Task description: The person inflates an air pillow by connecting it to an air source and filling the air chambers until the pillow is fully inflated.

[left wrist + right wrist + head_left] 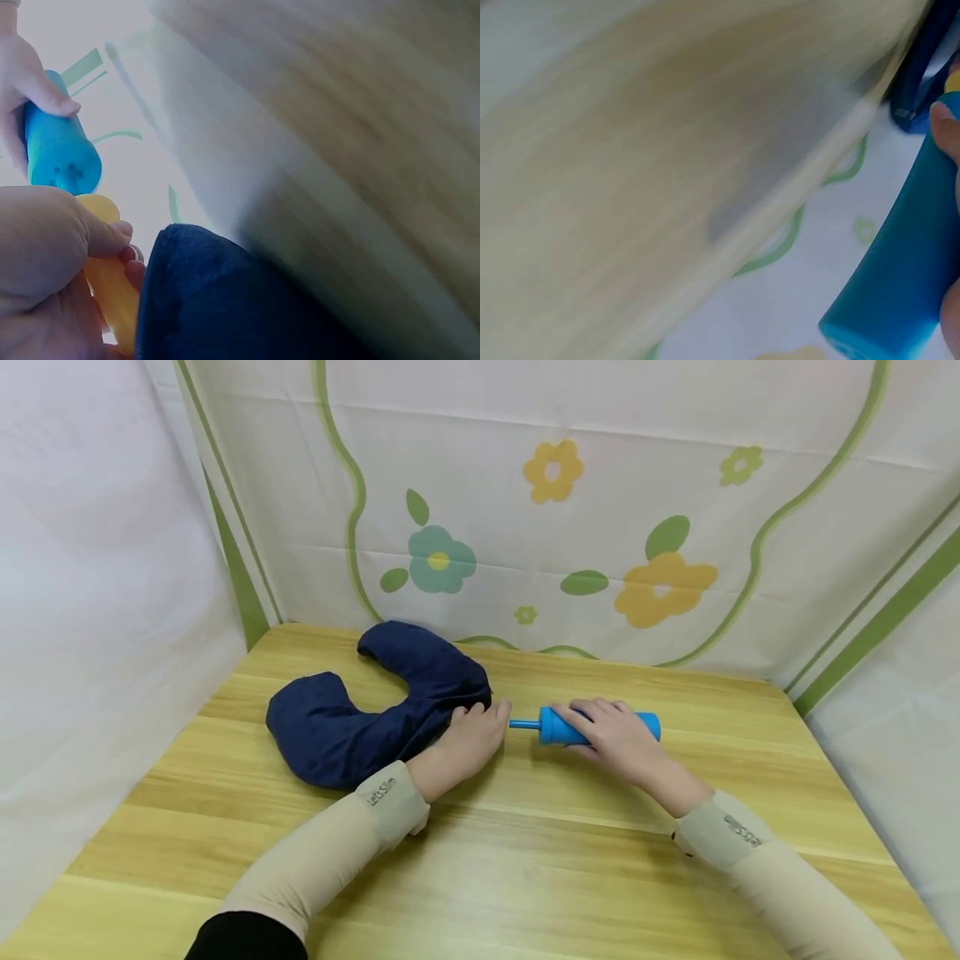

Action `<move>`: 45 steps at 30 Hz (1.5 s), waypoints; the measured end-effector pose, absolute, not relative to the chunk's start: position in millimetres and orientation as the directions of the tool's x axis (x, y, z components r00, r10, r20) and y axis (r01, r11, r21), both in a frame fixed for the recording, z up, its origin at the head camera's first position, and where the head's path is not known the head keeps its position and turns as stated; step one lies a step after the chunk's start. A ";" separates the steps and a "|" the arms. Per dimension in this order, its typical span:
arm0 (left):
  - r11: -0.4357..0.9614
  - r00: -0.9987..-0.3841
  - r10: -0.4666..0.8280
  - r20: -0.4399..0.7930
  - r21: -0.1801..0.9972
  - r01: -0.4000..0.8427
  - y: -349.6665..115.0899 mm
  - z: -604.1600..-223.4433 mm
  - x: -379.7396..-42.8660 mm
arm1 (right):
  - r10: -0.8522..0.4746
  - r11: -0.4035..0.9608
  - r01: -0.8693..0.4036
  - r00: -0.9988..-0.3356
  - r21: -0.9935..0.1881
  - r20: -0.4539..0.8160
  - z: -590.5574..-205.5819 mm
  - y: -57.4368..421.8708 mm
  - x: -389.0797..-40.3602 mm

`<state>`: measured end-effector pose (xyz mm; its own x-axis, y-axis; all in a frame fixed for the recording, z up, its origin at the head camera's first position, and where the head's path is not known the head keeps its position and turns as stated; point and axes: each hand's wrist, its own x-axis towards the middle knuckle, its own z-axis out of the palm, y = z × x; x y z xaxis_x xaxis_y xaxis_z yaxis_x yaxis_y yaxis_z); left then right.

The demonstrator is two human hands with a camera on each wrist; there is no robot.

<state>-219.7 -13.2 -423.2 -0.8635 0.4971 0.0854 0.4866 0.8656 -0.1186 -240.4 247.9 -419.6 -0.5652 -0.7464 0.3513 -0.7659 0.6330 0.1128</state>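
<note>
Just right of the middle of the head view, the right hand (pixel 618 739) is wrapped around a blue cylinder (pixel 552 728), from whose left end a thin blue rod (pixel 525 724) reaches toward the left hand (pixel 468 743), near the centre of the frame. That left hand has its fingers curled around a yellow bar (pixel 112 292), best seen toward the lower left of the left wrist view; the join between rod and bar is hidden there. A navy U-shaped cushion (pixel 397 727) lies left of centre on the wooden surface (pixel 555 877), close beside the left hand; whether the two touch, I cannot tell. The step looks like working the rod in or out of the cylinder. To do it well, the two hands should move along one straight line, so the rod slides without bending, with the right hand steadying the cylinder and the left gripping the bar firmly. Giving the bar a little room from the cushion would probably spare a snag in its cloth. As for containers, the cylinder may be hollow, but its inside is out of sight, and the cushion's filling is likewise hidden.
</note>
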 end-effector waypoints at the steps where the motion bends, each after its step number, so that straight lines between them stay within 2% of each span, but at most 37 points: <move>1: 0.863 -0.863 0.499 0.078 -0.127 0.488 -13.6 -423.7 -219.9 | -0.746 0.632 -0.767 -0.564 0.110 0.355 -421.1 253.7 -240.8; 7: 0.847 -0.854 0.518 0.049 -0.166 0.504 -16.9 -426.3 -220.7 | -0.749 0.613 -0.787 -0.548 0.075 0.372 -426.0 273.9 -240.7; 15: 0.852 -0.854 0.520 0.031 -0.094 0.515 -13.4 -421.7 -222.4 | -0.738 0.625 -0.778 -0.562 0.065 0.373 -425.1 247.1 -236.3; 19: 0.861 -0.860 0.509 0.044 -0.043 0.507 -12.6 -418.5 -223.0 | -0.752 0.607 -0.784 -0.513 0.132 0.414 -423.5 226.5 -237.6; 23: 0.871 -0.872 0.489 0.001 0.046 0.489 -12.3 -416.2 -223.4 | -0.777 0.571 -0.796 -0.443 0.203 0.448 -423.5 210.0 -239.1; 28: 0.885 -0.886 0.462 -0.047 0.082 0.457 -11.6 -412.0 -224.0 | -0.777 0.566 -0.800 -0.435 0.200 0.456 -422.8 203.6 -240.0; 38: 0.875 -0.875 0.483 0.038 -0.026 0.483 -13.5 -414.7 -224.0 | -0.776 0.577 -0.797 -0.468 0.177 0.422 -415.8 231.9 -239.5; 45: 0.865 -0.863 0.502 0.056 -0.029 0.501 -16.3 -414.6 -222.8 | -0.771 0.570 -0.801 -0.445 0.183 0.456 -418.0 272.9 -241.8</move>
<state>-222.8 -16.3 -414.6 -0.8629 0.5023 0.0556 0.5015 0.8647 -0.0294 -241.8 272.9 -418.0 -0.4446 -0.7711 0.4559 -0.8012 0.5699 0.1826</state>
